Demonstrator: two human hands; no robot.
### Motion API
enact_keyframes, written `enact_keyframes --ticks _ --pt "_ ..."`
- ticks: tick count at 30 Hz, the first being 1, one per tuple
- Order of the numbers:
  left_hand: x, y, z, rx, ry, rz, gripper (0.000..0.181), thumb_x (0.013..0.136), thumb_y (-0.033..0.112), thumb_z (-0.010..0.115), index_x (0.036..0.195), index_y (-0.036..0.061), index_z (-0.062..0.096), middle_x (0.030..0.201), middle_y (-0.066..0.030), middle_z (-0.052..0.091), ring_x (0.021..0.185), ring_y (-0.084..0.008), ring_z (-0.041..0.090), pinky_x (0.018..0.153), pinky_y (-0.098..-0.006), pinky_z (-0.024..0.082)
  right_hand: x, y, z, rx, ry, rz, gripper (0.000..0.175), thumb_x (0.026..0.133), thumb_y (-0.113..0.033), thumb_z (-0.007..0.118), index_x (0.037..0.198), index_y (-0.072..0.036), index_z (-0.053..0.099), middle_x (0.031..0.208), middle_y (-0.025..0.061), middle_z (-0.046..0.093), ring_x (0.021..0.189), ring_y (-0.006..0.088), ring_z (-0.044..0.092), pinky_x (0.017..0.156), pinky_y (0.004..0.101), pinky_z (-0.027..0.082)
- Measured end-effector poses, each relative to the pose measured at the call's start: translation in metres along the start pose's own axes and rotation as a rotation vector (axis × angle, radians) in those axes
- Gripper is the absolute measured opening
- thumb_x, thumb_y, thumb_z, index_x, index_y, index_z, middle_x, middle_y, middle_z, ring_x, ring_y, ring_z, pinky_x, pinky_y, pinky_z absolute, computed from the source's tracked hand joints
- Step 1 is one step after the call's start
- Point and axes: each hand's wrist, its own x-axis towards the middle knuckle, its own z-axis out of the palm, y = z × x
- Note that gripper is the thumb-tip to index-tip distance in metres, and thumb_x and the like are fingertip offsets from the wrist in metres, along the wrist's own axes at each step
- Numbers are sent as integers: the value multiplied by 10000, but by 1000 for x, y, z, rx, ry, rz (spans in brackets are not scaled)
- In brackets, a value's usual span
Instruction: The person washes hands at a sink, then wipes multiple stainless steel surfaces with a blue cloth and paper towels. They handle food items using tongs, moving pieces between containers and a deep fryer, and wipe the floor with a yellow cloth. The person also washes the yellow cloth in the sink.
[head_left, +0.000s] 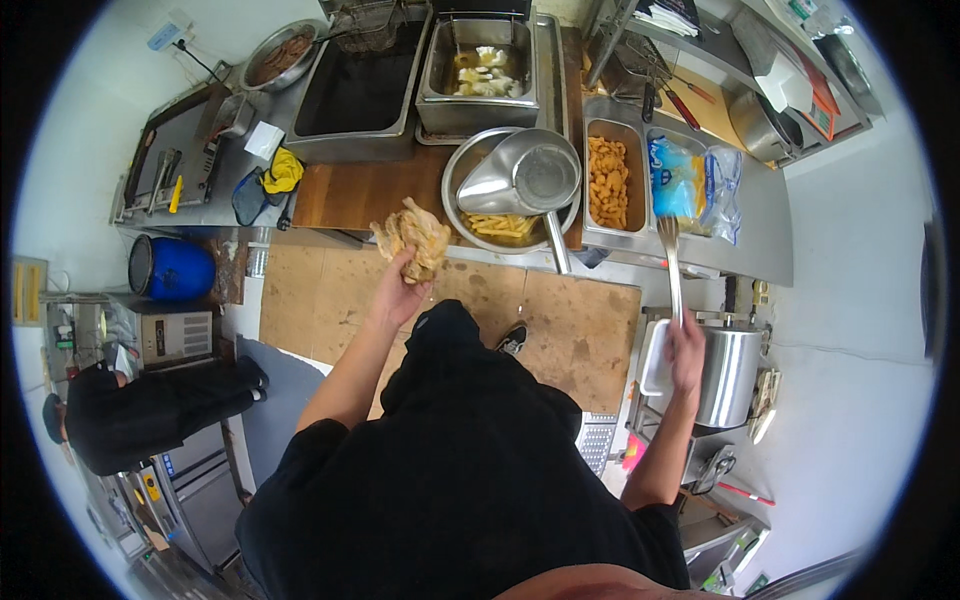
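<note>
My left hand (401, 296) grips a pale, coated-looking whole chicken (417, 236), held up in front of the counter's front edge. In my right hand (684, 349) is the handle of a long metal fork (673, 274). Its tines point away from me and overlap the counter's front edge in view. Between the hands, on the counter, stands a steel bowl (450, 187) of French fries (501, 225). A steel funnel-shaped strainer (517, 176) with a long handle lies over it, hiding part of the fries.
Behind are a fryer with dark oil (360, 82) and a smaller fryer (476, 112) with pale pieces in it. A steel pan (636, 206) of breaded pieces and plastic packets (679, 176) stand right. A stockpot (727, 379) is beside my right arm; another person (150, 412) stands left.
</note>
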Motion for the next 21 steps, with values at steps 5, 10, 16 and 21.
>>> enact_keyframes --ticks 5,10,16,21 --pt "66 23 36 -105 -11 100 412 975 216 659 1345 82 535 1293 -77 634 1160 -230 617 952 -386 518 139 -139 82 -101 -165 -53 414 990 -176 596 1396 -100 611 730 -68 500 503 14 382 421 205 280" --pt "149 55 91 -300 -106 120 407 965 177 665 1343 115 528 1307 -69 606 1214 -244 574 986 -447 489 226 -176 179 -13 -232 189 300 949 -147 619 1232 -75 690 712 -33 519 455 48 374 394 232 255" --pt "226 77 128 -342 -105 232 450 952 172 677 1366 116 510 1319 -47 596 1223 -226 570 1014 -405 465 269 -179 213 -79 -333 273 323 963 -144 606 1278 -101 663 747 -46 507 468 39 362 409 221 240" --pt "243 86 128 -300 -56 269 463 954 153 657 1386 103 498 1327 -45 595 1219 -219 583 1009 -387 476 273 -179 209 -83 -396 221 336 996 -108 568 1320 -85 652 711 -52 462 449 38 317 395 228 216"
